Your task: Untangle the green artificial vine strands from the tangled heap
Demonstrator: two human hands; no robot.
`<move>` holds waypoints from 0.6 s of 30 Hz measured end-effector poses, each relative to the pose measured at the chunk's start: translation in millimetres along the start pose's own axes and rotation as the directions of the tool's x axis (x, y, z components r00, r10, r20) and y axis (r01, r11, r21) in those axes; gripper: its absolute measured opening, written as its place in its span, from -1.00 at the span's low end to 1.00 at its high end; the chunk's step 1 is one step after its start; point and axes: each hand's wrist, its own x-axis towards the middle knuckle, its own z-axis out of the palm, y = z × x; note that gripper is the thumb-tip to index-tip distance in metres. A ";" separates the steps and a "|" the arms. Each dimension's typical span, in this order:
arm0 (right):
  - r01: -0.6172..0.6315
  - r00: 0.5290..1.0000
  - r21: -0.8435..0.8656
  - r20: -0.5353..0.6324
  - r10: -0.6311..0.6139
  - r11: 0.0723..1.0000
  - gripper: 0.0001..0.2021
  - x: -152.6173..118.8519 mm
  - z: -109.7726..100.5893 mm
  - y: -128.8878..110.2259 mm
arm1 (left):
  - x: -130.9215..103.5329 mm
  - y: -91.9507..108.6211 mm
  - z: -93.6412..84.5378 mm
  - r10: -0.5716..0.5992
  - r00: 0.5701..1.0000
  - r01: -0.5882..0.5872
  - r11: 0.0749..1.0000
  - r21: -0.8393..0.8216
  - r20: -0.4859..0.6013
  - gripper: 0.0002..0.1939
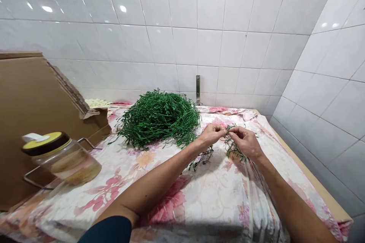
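Observation:
My left hand and my right hand meet fingertip to fingertip above the cloth, right of the middle. Both pinch thin green artificial-looking sprigs, whose stems hang below my right hand. More loose strands dangle under my left wrist. The exact spot where the fingertips grip is too small to make out. Behind and to the left of my hands lies a large tangled heap of green sprigs with small buds at the tips.
A floral cloth covers the table. At left stand a cardboard box and a clear jar with a yellow and brown lid, partly filled with liquid. Pale pieces lie behind the box. A metal bracket is against the tiled wall.

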 end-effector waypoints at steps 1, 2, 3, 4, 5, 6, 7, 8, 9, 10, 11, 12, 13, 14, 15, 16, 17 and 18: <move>0.023 1.000 -0.013 -0.006 -0.023 1.000 -0.72 -0.4 0.2 -0.8 | 0.1 0.5 -0.4 -0.014 1.000 0.014 1.000 -0.016 0.004 -0.64; 0.049 0.999 -0.031 -0.016 -0.049 0.998 -0.73 -0.7 0.4 -1.9 | 0.4 0.6 -0.8 -0.026 1.000 0.026 0.999 -0.034 0.010 -0.64; 0.076 0.997 -0.051 -0.029 -0.078 0.996 -0.74 -1.1 0.7 -2.9 | 0.8 0.5 -1.1 -0.036 0.999 0.037 0.998 -0.051 0.020 -0.62; 0.100 0.994 -0.072 -0.041 -0.103 0.992 -0.75 -1.4 1.0 -4.0 | 1.3 0.1 -1.4 -0.044 0.999 0.046 0.997 -0.064 0.029 -0.61; 0.119 0.991 -0.089 -0.050 -0.124 0.989 -0.76 -1.8 1.4 -5.0 | 1.9 -0.6 -1.5 -0.051 0.998 0.053 0.996 -0.070 0.036 -0.59; 0.132 0.989 -0.103 -0.056 -0.138 0.986 -0.77 -2.1 1.8 -5.8 | 2.5 -1.4 -1.5 -0.056 0.998 0.059 0.996 -0.070 0.037 -0.57; 0.137 0.988 -0.115 -0.059 -0.145 0.984 -0.77 -2.5 2.2 -6.5 | 3.0 -2.4 -1.4 -0.061 0.997 0.063 0.996 -0.068 0.036 -0.56; 0.135 0.988 -0.124 -0.061 -0.144 0.983 -0.78 -2.9 2.7 -7.1 | 3.6 -3.3 -1.2 -0.064 0.997 0.066 0.996 -0.065 0.032 -0.55; 0.129 0.988 -0.134 -0.062 -0.138 0.983 -0.78 -3.3 3.1 -7.6 | 4.0 -4.2 -1.0 -0.065 0.997 0.067 0.996 -0.066 0.028 -0.54; 0.118 0.990 -0.144 -0.064 -0.128 0.983 -0.78 -3.9 3.6 -8.0 | 4.3 -4.9 -0.9 -0.063 0.998 0.065 0.996 -0.069 0.023 -0.54; 0.105 0.991 -0.152 -0.067 -0.117 0.983 -0.78 -4.5 4.0 -8.4 | 4.5 -5.3 -0.8 -0.060 0.998 0.061 0.995 -0.073 0.020 -0.53; 0.093 0.992 -0.158 -0.068 -0.105 0.983 -0.78 -5.1 4.4 -8.8 | 4.5 -5.5 -0.8 -0.055 0.998 0.056 0.995 -0.078 0.018 -0.53; 0.083 0.993 -0.160 -0.069 -0.095 0.984 -0.78 -5.6 4.9 -9.1 | 4.4 -5.4 -0.9 -0.051 0.999 0.052 0.995 -0.080 0.018 -0.52; 0.075 0.994 -0.160 -0.070 -0.087 0.984 -0.78 -6.1 5.4 -9.4 | 4.1 -5.0 -1.0 -0.047 0.999 0.048 0.996 -0.079 0.016 -0.52; 0.069 0.994 -0.155 -0.069 -0.081 0.986 -0.78 -6.3 5.8 -9.5 | 3.7 -4.5 -1.2 -0.043 0.999 0.044 0.996 -0.076 0.015 -0.52; 0.065 0.995 -0.143 -0.067 -0.075 0.988 -0.78 -6.3 6.1 -9.4 | 3.2 -3.9 -1.4 -0.039 0.999 0.040 0.997 -0.071 0.013 -0.51; 0.062 0.996 -0.127 -0.059 -0.069 0.990 -0.78 -6.1 6.3 -9.0 | 2.6 -3.3 -1.6 -0.034 0.999 0.035 0.997 -0.064 0.011 -0.51; 0.056 0.997 -0.108 -0.047 -0.062 0.993 -0.77 -5.6 6.3 -8.5 | 2.0 -2.7 -1.8 -0.030 0.999 0.031 0.998 -0.055 0.010 -0.50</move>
